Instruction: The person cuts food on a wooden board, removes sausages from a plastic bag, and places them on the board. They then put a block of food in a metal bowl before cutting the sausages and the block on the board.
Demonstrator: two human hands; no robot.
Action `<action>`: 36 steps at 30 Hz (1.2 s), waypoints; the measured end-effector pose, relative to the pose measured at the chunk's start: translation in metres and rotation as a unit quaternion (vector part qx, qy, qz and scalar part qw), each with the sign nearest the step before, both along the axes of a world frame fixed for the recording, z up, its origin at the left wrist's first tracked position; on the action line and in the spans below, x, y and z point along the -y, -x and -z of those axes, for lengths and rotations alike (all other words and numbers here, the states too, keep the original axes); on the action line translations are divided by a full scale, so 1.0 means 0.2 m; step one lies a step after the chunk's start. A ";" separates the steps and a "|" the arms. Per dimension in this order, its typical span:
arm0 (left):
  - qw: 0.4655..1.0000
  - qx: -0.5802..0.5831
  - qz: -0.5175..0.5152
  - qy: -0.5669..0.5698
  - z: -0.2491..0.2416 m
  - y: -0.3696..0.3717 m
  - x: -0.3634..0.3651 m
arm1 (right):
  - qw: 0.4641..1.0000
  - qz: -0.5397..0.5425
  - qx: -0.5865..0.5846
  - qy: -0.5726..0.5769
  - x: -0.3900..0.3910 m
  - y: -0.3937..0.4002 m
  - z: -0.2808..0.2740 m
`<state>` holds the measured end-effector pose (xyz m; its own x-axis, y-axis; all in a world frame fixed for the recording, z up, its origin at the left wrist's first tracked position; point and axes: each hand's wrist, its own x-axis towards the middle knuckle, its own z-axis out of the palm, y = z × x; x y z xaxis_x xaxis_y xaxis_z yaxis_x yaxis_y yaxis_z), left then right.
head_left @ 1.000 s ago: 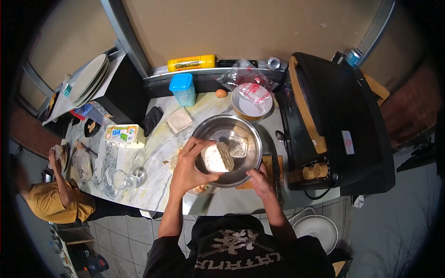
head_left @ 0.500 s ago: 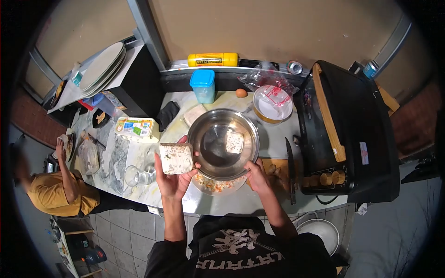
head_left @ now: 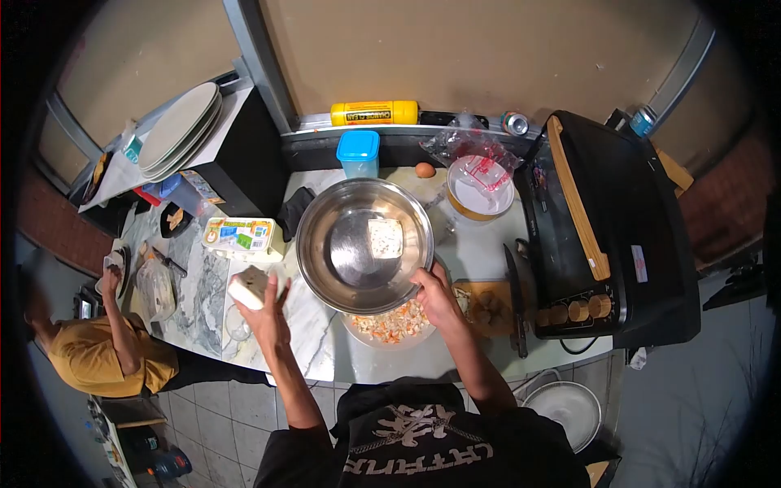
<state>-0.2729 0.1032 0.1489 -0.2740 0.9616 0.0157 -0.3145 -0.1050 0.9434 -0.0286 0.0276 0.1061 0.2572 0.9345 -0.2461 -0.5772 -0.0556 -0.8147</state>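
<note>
My left hand (head_left: pixel 267 311) holds a white speckled block (head_left: pixel 250 288) over the marble counter, left of the metal bowl. Pinched in my right hand (head_left: pixel 438 299) is the lower right rim of the large metal bowl (head_left: pixel 342 281), which is tilted a little. A second speckled block (head_left: pixel 385 238) lies inside it. Partly hidden under the bowl, a plate of chopped food (head_left: pixel 390 327) stands near the counter's front edge.
To the right are a cutting board (head_left: pixel 494 309), a knife (head_left: pixel 516 305) and a black oven (head_left: pixel 643 236). Behind stand a blue-lidded container (head_left: pixel 358 154), an egg (head_left: pixel 425 170) and a white bowl (head_left: pixel 480 189). A person in a yellow shirt (head_left: pixel 106 350) is at the far left.
My left hand has moved left and slightly down with its block, away from the bowl. My right hand has shifted the bowl left, and the block inside it has moved along.
</note>
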 end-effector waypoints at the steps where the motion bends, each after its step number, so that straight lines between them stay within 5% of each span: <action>1: 0.999 0.015 0.028 0.019 0.04 0.00 -0.01 | 1.000 0.001 0.012 0.008 0.01 -0.01 -0.01; 7: 0.979 0.107 0.171 0.021 0.21 -0.12 0.05 | 0.998 0.003 0.060 0.036 0.05 -0.02 -0.02; 10: 0.983 0.057 0.175 0.002 0.25 -0.13 0.03 | 0.997 0.001 0.072 0.009 0.06 -0.01 -0.07; 16: 0.973 0.165 0.154 0.056 0.31 -0.14 0.03 | 0.994 0.005 0.112 -0.001 0.04 -0.03 -0.01; 23: 0.951 0.255 0.080 0.153 0.10 -0.16 0.10 | 0.978 -0.081 0.150 -0.117 0.10 -0.02 -0.15; 26: 0.950 0.256 0.078 0.163 0.06 -0.06 0.04 | 0.975 -0.137 0.074 -0.160 0.08 -0.03 -0.19; 33: 0.975 0.193 -0.104 0.016 -0.19 0.25 -0.01 | 0.955 -0.177 0.081 -0.223 0.06 -0.06 -0.23; 35: 0.985 0.084 -0.101 -0.109 -0.08 0.48 -0.08 | 0.965 -0.173 0.068 -0.187 0.08 -0.10 -0.20; 36: 0.979 0.133 -0.140 -0.070 -0.15 0.52 -0.08 | 0.970 -0.151 0.065 -0.177 0.09 -0.10 -0.19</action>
